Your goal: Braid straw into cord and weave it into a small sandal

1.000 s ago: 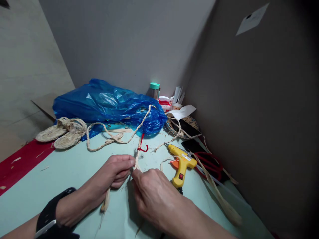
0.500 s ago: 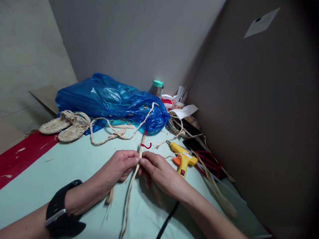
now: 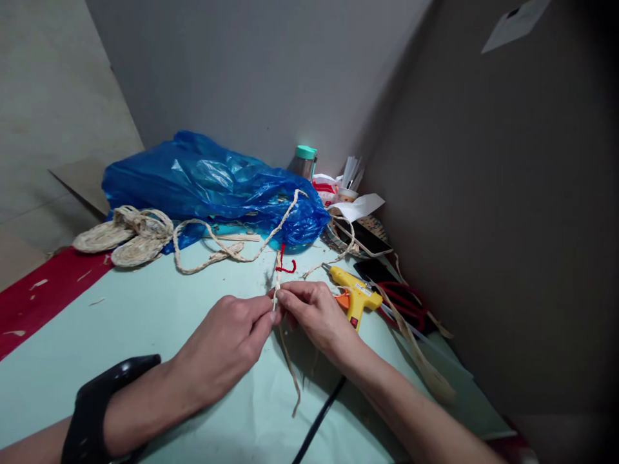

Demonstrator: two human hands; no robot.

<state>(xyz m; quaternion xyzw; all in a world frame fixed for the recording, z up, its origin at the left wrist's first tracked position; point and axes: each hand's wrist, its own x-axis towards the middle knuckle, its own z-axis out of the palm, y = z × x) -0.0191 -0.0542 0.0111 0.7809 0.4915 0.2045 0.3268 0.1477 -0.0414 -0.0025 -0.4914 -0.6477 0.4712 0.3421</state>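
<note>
A thin pale straw braid (image 3: 277,281) runs toward me from a red tie (image 3: 289,269) in front of the blue bag. My right hand (image 3: 322,316) pinches it between thumb and fingertips. Close against those fingertips, my left hand (image 3: 227,341) is closed on the strands of the same braid, with its back turned upward. Below the fingers a loose straw strand (image 3: 290,374) trails down toward the lower right. The exact crossing of the strands is hidden by my fingers.
Right of my hands lie a yellow glue gun (image 3: 355,293), red-handled scissors (image 3: 403,303) and a straw bundle (image 3: 428,370). Behind are a blue plastic bag (image 3: 207,180), a longer braided cord (image 3: 256,258) and a green-lidded bottle (image 3: 304,161). Woven straw slippers (image 3: 140,243) lie left.
My left hand has rolled over, its back now upward, and its fingers have moved under the braid. The long strand that hung lower left is gone from there; one now hangs lower right.
</note>
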